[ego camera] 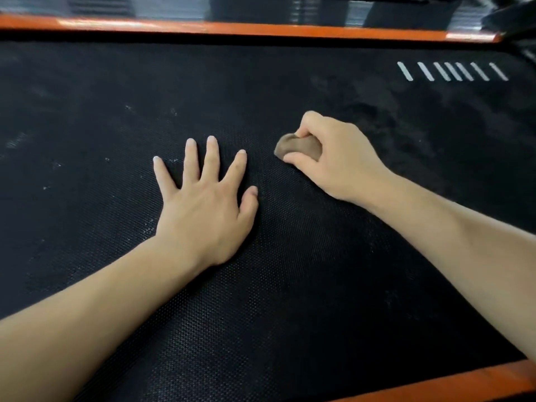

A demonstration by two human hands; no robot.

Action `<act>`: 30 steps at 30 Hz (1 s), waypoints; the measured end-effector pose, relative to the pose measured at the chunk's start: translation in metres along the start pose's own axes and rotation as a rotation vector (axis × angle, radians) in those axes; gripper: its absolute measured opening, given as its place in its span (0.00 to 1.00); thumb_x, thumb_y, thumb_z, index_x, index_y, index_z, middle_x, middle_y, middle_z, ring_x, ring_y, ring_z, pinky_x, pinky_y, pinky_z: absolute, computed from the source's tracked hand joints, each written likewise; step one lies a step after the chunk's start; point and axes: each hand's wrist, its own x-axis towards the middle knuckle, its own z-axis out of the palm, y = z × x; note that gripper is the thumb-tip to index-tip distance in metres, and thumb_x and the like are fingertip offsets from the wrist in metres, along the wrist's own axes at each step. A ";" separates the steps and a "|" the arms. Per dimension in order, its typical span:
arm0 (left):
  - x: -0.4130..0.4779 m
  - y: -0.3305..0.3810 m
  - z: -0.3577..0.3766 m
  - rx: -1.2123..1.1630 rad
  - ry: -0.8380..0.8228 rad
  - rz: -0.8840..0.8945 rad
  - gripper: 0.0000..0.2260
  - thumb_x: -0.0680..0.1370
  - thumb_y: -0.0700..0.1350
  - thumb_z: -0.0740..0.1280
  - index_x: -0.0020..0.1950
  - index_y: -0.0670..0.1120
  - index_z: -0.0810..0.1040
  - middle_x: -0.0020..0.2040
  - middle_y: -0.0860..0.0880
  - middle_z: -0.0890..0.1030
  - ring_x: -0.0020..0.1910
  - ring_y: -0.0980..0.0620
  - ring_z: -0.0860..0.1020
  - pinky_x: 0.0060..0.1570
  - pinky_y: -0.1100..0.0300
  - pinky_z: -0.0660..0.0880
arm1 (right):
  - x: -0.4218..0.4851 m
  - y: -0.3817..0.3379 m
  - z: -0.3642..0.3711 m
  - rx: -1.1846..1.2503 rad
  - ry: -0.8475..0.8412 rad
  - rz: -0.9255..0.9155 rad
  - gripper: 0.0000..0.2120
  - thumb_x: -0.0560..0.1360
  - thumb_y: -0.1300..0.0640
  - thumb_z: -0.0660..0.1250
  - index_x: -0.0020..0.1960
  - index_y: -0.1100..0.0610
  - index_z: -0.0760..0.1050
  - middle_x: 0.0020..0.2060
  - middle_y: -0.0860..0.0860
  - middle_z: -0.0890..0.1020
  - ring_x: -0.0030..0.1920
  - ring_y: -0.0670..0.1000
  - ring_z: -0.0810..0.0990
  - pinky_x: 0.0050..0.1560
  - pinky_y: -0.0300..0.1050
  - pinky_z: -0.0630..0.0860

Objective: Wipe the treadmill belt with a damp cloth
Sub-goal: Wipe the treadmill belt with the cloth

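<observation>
black textured treadmill belt (pixel 290 285) filling nearly the whole view, dotted weave sharp near the middle, blurred toward the edges. pale dusty specks and smudges scattered over its left half; a cloudier, greyish smeared patch (pixel 406 117) on the far right part. row of short white slanted stripes (pixel 452 71) printed on the belt at upper right. orange side rail (pixel 232 27) along the far edge, another orange rail (pixel 464 384) cutting across the bottom right corner.

left hand (pixel 203 204) laid palm down, flat on the belt near the centre, fingers (pixel 213 158) spread wide and straight, thumb out to the side, nothing held. bare forearm running back to the lower left.

right hand (pixel 336 161) just right of it, apart from the left hand, curled over a small wadded brown cloth (pixel 295 147). cloth pinched between thumb below and bent fingers above, pressed down on the belt, only its left end peeking out from under the knuckles. hard to tell wetness of the cloth from this view. bare right forearm reaching in from the right edge.
</observation>
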 end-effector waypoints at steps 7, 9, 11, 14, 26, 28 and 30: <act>0.066 0.008 -0.008 -0.069 -0.041 -0.010 0.29 0.82 0.65 0.44 0.83 0.60 0.48 0.84 0.47 0.44 0.82 0.41 0.38 0.73 0.27 0.36 | 0.078 0.048 -0.014 -0.148 0.220 0.273 0.13 0.77 0.44 0.68 0.51 0.51 0.70 0.45 0.48 0.76 0.50 0.57 0.78 0.44 0.47 0.67; 0.067 0.010 -0.003 -0.045 -0.015 -0.010 0.29 0.82 0.65 0.43 0.83 0.60 0.47 0.84 0.47 0.44 0.82 0.41 0.38 0.72 0.26 0.36 | 0.070 0.043 -0.012 -0.077 0.169 0.210 0.13 0.76 0.44 0.69 0.50 0.51 0.70 0.44 0.47 0.77 0.47 0.54 0.77 0.44 0.48 0.69; 0.065 0.011 0.001 -0.033 0.015 -0.003 0.29 0.82 0.66 0.42 0.83 0.60 0.46 0.84 0.47 0.44 0.82 0.41 0.38 0.72 0.26 0.37 | 0.051 0.032 -0.009 0.025 0.055 0.069 0.13 0.74 0.44 0.72 0.49 0.51 0.71 0.42 0.47 0.78 0.42 0.50 0.75 0.42 0.47 0.70; 0.066 0.010 0.002 -0.027 0.028 -0.006 0.30 0.81 0.66 0.41 0.83 0.60 0.46 0.84 0.47 0.44 0.82 0.41 0.39 0.72 0.26 0.38 | 0.051 0.034 -0.010 -0.005 -0.004 -0.037 0.14 0.74 0.43 0.72 0.49 0.50 0.72 0.42 0.47 0.78 0.41 0.50 0.76 0.44 0.49 0.74; 0.066 0.010 0.005 -0.021 0.065 -0.001 0.32 0.79 0.67 0.38 0.82 0.60 0.45 0.84 0.47 0.44 0.82 0.41 0.39 0.73 0.26 0.39 | 0.097 0.052 -0.010 -0.053 0.003 -0.005 0.14 0.75 0.43 0.70 0.50 0.51 0.72 0.43 0.48 0.79 0.44 0.53 0.77 0.45 0.50 0.74; 0.066 0.009 0.004 -0.028 0.071 0.005 0.32 0.79 0.67 0.39 0.82 0.60 0.46 0.84 0.47 0.45 0.82 0.40 0.39 0.73 0.26 0.39 | 0.124 0.068 -0.018 -0.129 0.097 0.105 0.14 0.76 0.42 0.69 0.51 0.51 0.71 0.45 0.49 0.78 0.47 0.56 0.77 0.46 0.50 0.73; 0.066 0.009 0.004 -0.034 0.071 0.003 0.32 0.79 0.67 0.39 0.82 0.59 0.46 0.84 0.46 0.45 0.82 0.40 0.40 0.73 0.26 0.39 | 0.150 0.082 -0.025 -0.155 0.193 0.266 0.14 0.77 0.43 0.68 0.53 0.51 0.71 0.47 0.49 0.77 0.51 0.58 0.78 0.46 0.50 0.71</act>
